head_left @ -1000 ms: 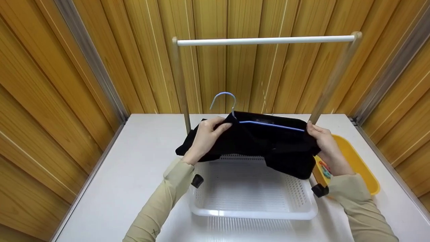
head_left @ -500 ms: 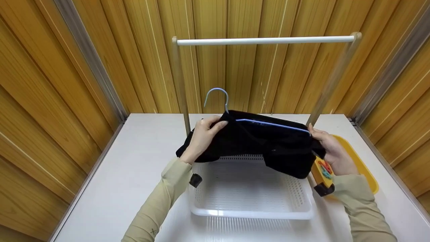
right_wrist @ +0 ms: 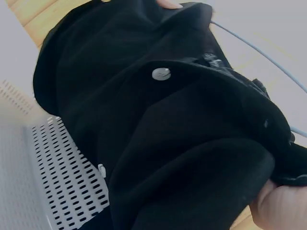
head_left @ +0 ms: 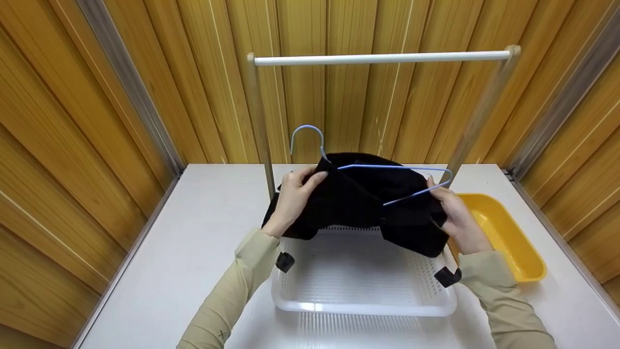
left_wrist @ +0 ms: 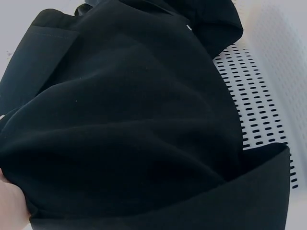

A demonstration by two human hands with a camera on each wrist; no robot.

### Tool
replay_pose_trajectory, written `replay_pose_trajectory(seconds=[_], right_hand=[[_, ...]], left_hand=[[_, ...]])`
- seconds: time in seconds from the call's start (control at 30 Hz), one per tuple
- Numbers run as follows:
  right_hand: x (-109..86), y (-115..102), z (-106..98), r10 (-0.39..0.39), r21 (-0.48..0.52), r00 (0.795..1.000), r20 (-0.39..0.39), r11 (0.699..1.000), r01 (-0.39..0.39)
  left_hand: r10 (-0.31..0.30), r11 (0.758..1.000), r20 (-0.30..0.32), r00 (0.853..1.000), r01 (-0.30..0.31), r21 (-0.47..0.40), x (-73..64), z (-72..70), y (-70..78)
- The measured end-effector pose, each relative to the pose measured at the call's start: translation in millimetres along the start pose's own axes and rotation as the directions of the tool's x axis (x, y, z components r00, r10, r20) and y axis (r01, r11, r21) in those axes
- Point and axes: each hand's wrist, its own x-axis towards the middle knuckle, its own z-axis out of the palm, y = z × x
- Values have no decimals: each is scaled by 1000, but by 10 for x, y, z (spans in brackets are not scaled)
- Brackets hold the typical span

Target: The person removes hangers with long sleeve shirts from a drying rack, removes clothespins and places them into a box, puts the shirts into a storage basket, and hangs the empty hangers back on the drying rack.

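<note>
A black shirt [head_left: 348, 198] with a white button [right_wrist: 161, 74] is held up over the white basket. My left hand [head_left: 296, 194] pinches it near the neck, thumb in front, just below the hook of a light blue wire hanger [head_left: 378, 166]. The hanger's left arm is hidden inside the cloth. Its right arm sticks out, with the bent end bare above the right side of the shirt. My right hand [head_left: 457, 215] grips the shirt's right side, thumb up beside the hanger's lower wire, other fingers hidden behind cloth. In the left wrist view, black cloth [left_wrist: 124, 105] covers most of the picture.
The white perforated basket [head_left: 363, 308] stands below the shirt. Behind rises a rack with a white bar [head_left: 382, 59] and wooden posts. A yellow tray [head_left: 520, 237] lies at the right. Wood-patterned walls [head_left: 63, 145] enclose the white table [head_left: 160, 271].
The hanger's right end has come out of the shirt into view, and its hook has shifted left and slightly up. My right hand went slightly right, then left with the cloth.
</note>
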Motion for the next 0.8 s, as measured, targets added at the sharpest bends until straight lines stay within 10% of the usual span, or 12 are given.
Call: replay_pose_trajectory(seconds=[0.43,0.8], right_hand=[[127,193,25,38,-292,988,151,956,8],[95,154,46,160,-573,982,102,816,-74]], left_hand=[[-32,999,-18,999,32,6,-10,-42,226],[-32,999,21,999,32,-6,-17,-58,363]])
